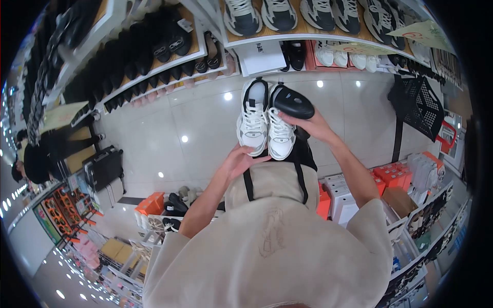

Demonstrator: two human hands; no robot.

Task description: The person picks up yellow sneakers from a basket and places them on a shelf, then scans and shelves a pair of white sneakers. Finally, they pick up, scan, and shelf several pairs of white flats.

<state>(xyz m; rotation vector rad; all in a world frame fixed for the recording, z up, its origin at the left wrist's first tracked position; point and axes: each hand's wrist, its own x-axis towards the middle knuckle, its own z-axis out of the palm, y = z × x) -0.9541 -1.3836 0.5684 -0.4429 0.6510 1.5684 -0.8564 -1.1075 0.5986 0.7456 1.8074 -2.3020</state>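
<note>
A pair of white sneakers with black collars is held out in front of my body, toes toward me. My left hand (240,162) is closed at the toe of the left sneaker (253,119), its fingers partly under the shoe. My right hand (314,127) grips a black, rounded, oblong object (292,101) with a small mark on top; its exact kind I cannot make out. This object overlaps the heel opening of the right sneaker (281,136), and my right thumb lies against that shoe's side. The fingers beneath are hidden.
Shelves of sneakers (318,16) and dark shoes (136,56) run along the far side. A black basket (418,105) with a red handle stands at right. Shoe boxes (343,197) and an orange box (151,204) flank me. A person in black (43,156) is at far left.
</note>
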